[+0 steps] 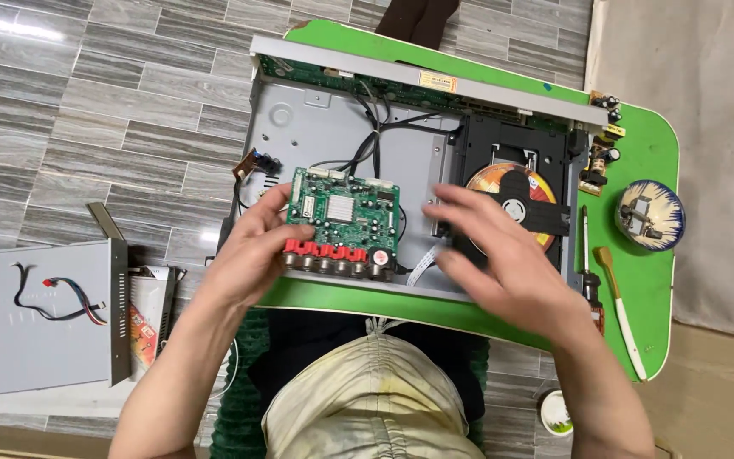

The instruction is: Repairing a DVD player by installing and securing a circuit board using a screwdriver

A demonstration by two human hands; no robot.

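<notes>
Circuit board (346, 212) pinched at left edge by left hand (252, 251); right hand (503, 255) spread, blurred, just right.

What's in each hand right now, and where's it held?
Left hand holds the green circuit board by its left edge. Right hand, blurred, holds nothing visible.

green circuit board (346, 212) showing red jacks | table (652, 153) looking bright green | disc (503, 183) glowing orange-yellow | floor (104, 110) showing grey woodgrain

Grey plank floor (112, 110) (glossy), green table (652, 153)
</notes>
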